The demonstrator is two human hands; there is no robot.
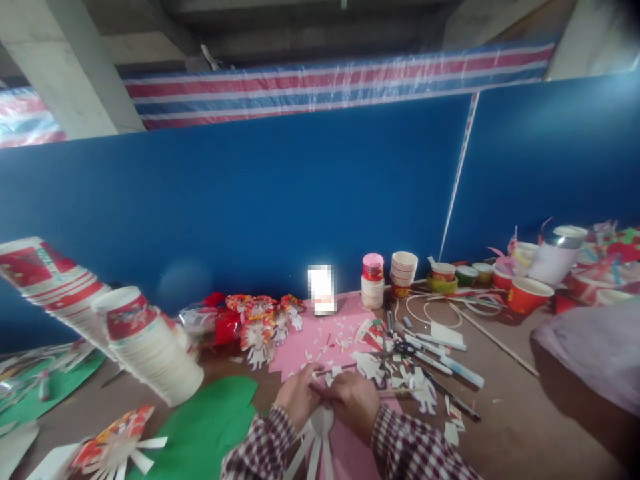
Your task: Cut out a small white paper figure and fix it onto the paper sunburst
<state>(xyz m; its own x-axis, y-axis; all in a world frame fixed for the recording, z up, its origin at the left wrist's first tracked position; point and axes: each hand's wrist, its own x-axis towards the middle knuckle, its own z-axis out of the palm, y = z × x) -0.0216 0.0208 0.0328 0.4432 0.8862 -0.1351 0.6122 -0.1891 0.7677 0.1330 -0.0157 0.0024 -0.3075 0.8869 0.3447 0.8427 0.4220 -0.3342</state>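
Note:
My left hand (300,393) and my right hand (356,397) meet over the pink paper (295,350), with thumbs and fingers pinched close together. Below them hangs a white cut paper cup (320,427), its side slit into long strips that spread towards me. Both hands appear closed on its upper part; the exact grip is hidden by the fingers. Just beyond my fingers lie small white paper scraps (336,371). White paper cutouts (369,365) lie to the right of them, beside another figure cutout (424,392).
Tall stacks of paper cups (150,347) lean at left, near a green paper sheet (210,420) and another slit cup (117,443). Decorated paper figures (259,340) lie behind. Pens (463,371), cups (404,270) and a thin stick (500,343) are at right. A blue partition (300,200) borders the table.

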